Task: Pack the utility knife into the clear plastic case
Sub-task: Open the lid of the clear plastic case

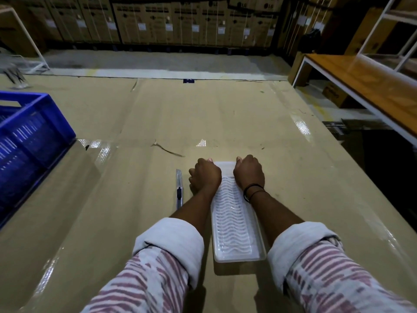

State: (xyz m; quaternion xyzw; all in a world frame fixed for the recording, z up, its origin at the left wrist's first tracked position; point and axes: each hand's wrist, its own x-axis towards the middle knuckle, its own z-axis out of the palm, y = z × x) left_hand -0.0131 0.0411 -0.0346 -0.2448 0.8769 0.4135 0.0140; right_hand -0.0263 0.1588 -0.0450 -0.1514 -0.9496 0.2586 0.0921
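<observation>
While both hands press at its far end, the long rectangular clear plastic case with a wavy ribbed lid (234,224) lies flat on the glossy tan cardboard-covered work surface (225,114), its long axis running from 6 o'clock to 12 o'clock. Left hand (205,176): curled, fingers folded down over the far left corner of the case, thumb tip showing at the 12 o'clock edge; whether it truly grips or merely rests cannot be told. Right hand (248,173): likewise curled over the far right corner, black cord bracelets (253,192) at the wrist. The two hands sit side by side, apart, with a strip of lid visible between them. Slim utility knife with a clear and black body (179,188): lying on the surface just beside the case at its 9 o'clock side, parallel to it, outside the case and touched by neither hand. Rolled white cuffs of pink-striped sleeves (171,242): covering both forearms at 6 o'clock. Blue slatted plastic crate (31,136): at 9 o'clock, well apart from the case. Wooden-topped bench with white metal frame (361,86): at 2 o'clock. Row of brown cardboard cartons (180,19): along the 12 o'clock wall.
</observation>
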